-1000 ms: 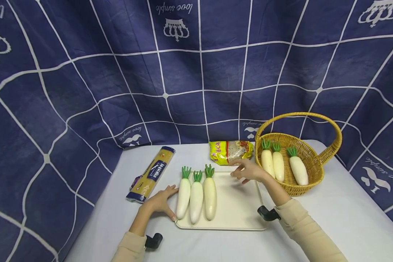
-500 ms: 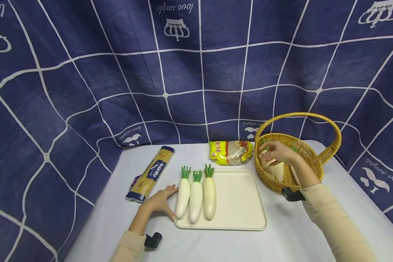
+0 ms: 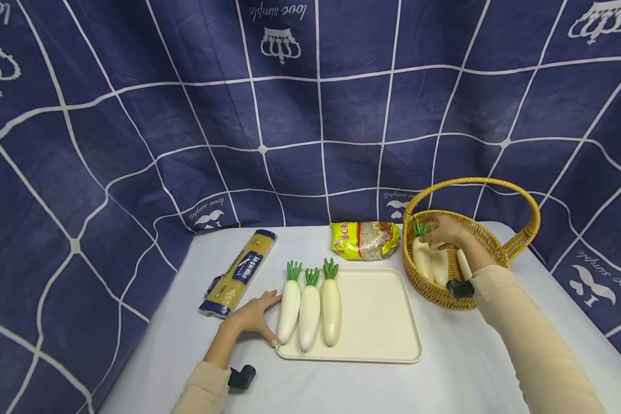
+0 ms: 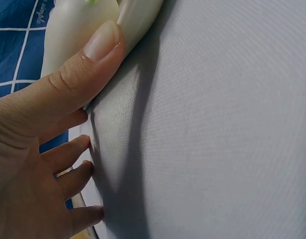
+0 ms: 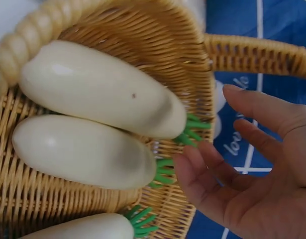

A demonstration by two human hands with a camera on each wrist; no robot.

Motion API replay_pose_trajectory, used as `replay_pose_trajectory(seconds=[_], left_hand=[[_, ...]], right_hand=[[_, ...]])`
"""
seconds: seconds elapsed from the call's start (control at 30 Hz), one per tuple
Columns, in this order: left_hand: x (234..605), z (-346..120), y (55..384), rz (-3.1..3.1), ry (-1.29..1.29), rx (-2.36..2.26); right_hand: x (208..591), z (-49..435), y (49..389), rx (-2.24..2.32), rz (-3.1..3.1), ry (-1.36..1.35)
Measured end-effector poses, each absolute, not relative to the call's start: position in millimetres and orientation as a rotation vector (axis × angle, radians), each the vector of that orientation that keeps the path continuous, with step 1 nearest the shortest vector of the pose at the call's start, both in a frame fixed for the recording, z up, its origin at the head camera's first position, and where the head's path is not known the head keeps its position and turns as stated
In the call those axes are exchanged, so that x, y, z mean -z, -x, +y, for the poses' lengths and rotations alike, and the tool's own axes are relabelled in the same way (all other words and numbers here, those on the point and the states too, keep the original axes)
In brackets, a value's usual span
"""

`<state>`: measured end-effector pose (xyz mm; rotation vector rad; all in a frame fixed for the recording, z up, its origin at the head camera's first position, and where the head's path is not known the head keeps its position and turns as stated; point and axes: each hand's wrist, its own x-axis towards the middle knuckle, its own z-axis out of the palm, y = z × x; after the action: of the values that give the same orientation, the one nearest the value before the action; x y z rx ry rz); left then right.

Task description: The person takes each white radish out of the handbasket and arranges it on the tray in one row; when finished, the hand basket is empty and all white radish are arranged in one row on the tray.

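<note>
Three white radishes with green tops lie side by side on the left part of a cream tray [image 3: 378, 316]. My left hand [image 3: 253, 317] is spread at the tray's left edge, beside the leftmost radish [image 3: 290, 313]; its thumb [image 4: 100, 45] overlaps a radish in the left wrist view, and contact is unclear. My right hand [image 3: 447, 230] hovers at the wicker basket [image 3: 489, 230], fingers apart by the green leaves. In the right wrist view the basket holds an upper radish [image 5: 103, 89], a middle radish [image 5: 83, 152] and a partly cut-off one [image 5: 88, 229]; nothing is gripped.
A long noodle packet [image 3: 240, 273] lies left of the tray. Behind the tray sits a yellow food bag [image 3: 364, 240]. The basket's tall handle [image 3: 476, 180] arches over its opening, and a blue checked cloth [image 3: 290, 115] hangs behind the table.
My right hand has moved from above the tray rightward to the basket, then its fingers shifted to the radish tops. The left hand stays in place.
</note>
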<state>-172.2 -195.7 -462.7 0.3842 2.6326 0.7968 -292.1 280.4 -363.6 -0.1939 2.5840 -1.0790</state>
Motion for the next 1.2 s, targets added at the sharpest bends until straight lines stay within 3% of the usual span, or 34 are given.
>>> replay_pose_trajectory(seconds=[0.53,1.2], left_hand=[[464,-195,172,2.639,-0.37,-0.79],[463,-196,172,2.663,-0.417,-0.796]], right_hand=[[378,275,308,0.935,2.548,0.044],[388,271,313,0.829,2.599,0.091]])
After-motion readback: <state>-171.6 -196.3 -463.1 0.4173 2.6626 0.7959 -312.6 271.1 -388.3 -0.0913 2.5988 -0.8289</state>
